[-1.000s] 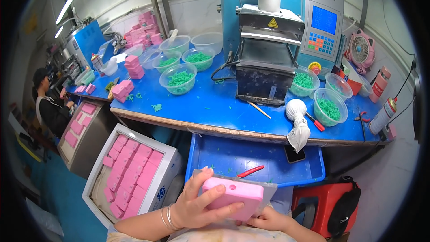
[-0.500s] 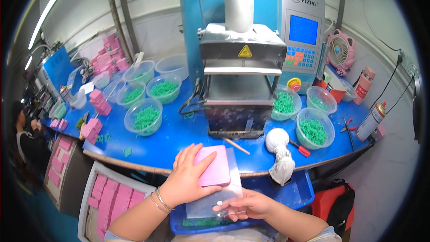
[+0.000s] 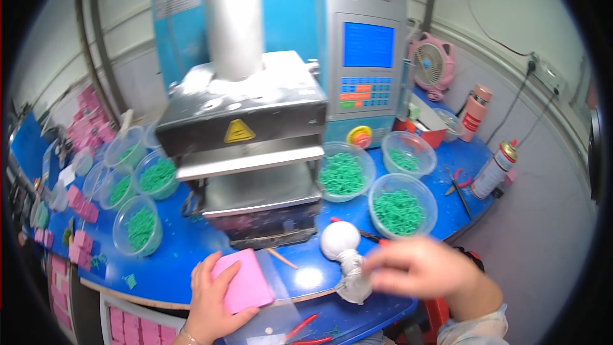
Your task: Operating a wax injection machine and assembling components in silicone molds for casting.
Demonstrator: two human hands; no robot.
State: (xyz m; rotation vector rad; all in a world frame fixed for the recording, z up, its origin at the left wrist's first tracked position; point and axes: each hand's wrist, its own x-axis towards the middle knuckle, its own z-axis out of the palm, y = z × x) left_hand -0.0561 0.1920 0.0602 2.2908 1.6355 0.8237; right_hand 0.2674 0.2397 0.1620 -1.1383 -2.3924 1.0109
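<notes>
Your left hand gripped the flat pink rectangular block on its clear plastic sheet, just before the grey press machine, not yet loaded. Your right hand hovered blurred right of it, seemingly loose and empty, though I could not tell for certain.

Your left hand comes up from the bottom edge, palm down, fingers spread and curled over the top edge of whatever it's gripping, thumb tucked underneath on the near side. There's a thin bracelet at the wrist. Your right hand is raised off to the right, forearm coming in from the lower right corner. It's pretty motion-blurred, so I can't really tell, but the fingers look loosely bunched and pointing left.
</notes>
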